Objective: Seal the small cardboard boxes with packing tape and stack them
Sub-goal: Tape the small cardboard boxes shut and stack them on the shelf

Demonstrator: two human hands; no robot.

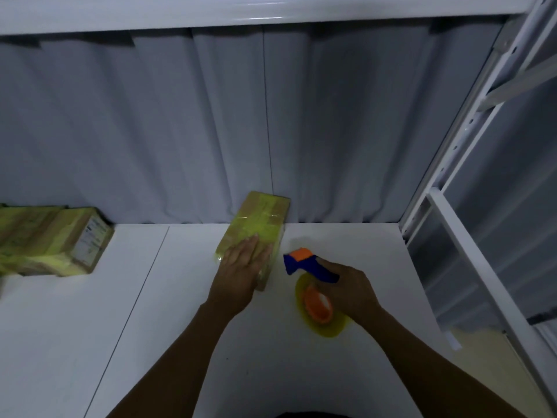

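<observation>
Near the curtain point(180, 131), left fingers point(252, 247) flat on box point(262, 214); right fingers point(346, 274) around tape dispenser point(310, 264)

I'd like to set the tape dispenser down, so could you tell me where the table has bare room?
Bare table lies between the taped boxes at the left and the box under the left hand, and in the back right corner by the metal frame. Crowded: around the tape dispenser in the right hand.
</observation>
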